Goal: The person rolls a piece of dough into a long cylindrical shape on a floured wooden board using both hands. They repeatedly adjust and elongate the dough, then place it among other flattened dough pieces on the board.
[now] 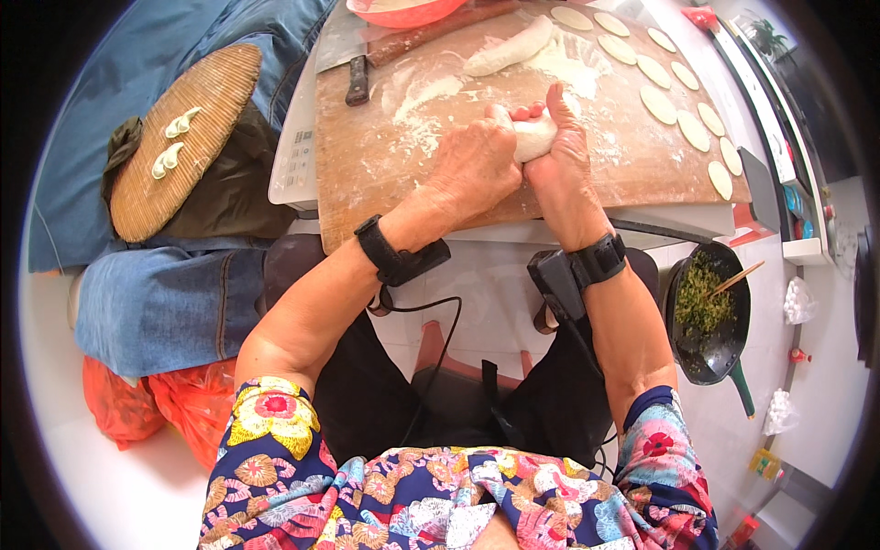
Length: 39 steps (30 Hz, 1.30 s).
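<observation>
A lump of pale dough (535,136) is held between my two hands above the near part of a floured wooden board (385,165). My left hand (480,155) is curled against the dough's left side. My right hand (564,148) cups its right side, thumb pointing up. Beyond them lies a thick roll of dough (510,49) beside loose flour. Several flat dough rounds (658,104) are spread over the board's right side. At the upper left rests a knife or cleaver with a dark handle (357,81), near a wooden rolling pin (440,31).
A red-rimmed bowl (405,15) stands at the far edge. Left, a round ridged tray (206,89) on cloth bears folded dumplings (168,159). Lower right is a wok (730,344) with chopped green filling (701,295) and chopsticks. Cables hang near my wrists.
</observation>
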### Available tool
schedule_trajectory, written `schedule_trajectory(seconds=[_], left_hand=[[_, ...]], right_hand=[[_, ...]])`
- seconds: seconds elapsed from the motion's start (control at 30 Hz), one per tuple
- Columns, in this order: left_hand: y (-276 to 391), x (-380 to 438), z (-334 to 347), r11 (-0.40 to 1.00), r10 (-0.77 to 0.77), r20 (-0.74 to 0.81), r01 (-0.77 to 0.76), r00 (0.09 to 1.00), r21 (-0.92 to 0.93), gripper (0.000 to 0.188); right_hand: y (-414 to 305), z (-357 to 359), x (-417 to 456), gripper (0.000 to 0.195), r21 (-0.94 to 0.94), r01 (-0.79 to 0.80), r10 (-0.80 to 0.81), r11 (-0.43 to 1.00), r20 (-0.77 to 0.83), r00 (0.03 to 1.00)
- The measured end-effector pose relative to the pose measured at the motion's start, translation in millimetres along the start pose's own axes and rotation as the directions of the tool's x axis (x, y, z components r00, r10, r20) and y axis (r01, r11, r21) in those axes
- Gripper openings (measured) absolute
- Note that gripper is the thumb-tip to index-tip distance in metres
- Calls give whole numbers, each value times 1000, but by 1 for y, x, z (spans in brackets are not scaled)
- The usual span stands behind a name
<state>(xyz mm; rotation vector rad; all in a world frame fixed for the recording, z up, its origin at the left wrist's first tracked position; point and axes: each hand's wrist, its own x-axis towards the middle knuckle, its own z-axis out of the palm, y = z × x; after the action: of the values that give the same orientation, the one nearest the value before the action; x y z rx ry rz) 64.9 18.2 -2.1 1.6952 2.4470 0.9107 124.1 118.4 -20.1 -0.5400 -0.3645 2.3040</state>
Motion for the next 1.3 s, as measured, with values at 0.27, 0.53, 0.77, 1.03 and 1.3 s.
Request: schedule_trajectory(seconds=[0.27,0.53,0.77,1.03,1.3], left_hand=[[-1,-1,-9,775,-6,251,163,968,-610,22],[-21,5,8,963,18,69,1,997,-269,25],[0,-1,-3,835,102,17,-76,995,-545,37],[-13,5,-8,862,-8,294,155,956,-482,29],[-12,3,-12,872,57,289,93,956,-480,32]], right_hand=[[-20,-11,14,31,-98,26,1,995,266,964],[-31,1,9,62,-52,106,-92,993,220,971],[-25,-17,16,51,-52,13,7,999,353,936],[-41,-6,21,50,72,56,-74,996,277,958],[-52,-31,42,44,56,-71,31,996,530,847]])
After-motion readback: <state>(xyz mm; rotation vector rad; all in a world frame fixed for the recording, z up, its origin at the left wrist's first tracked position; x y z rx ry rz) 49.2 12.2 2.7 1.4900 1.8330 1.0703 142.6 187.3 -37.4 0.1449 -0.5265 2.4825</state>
